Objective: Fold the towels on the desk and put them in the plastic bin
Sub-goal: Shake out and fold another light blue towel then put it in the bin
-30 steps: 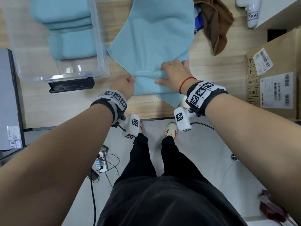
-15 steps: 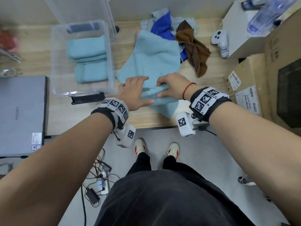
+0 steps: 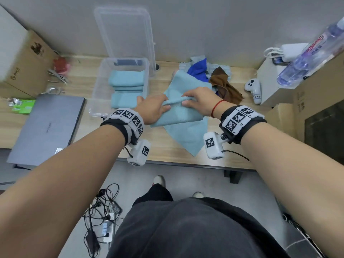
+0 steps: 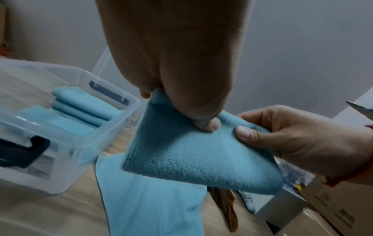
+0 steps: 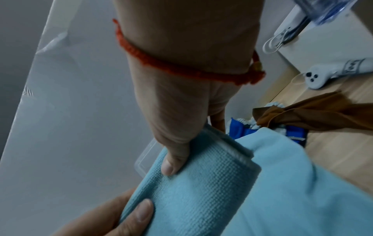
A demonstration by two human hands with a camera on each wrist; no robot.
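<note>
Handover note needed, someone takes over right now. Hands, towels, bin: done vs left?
Left hand: grips the folded edge of the light blue towel, thumb on top.
Right hand: pinches the same fold beside it, thumb on top.
The towel is partly folded, its raised fold held above the desk, the rest trailing down onto it.
Plastic bin: open, to the left of the hands, with folded light blue towels stacked inside.
Done: those towels folded and binned.
Left: finish this fold, bin it, then the pile of cloths behind, blue and brown among them.
</note>
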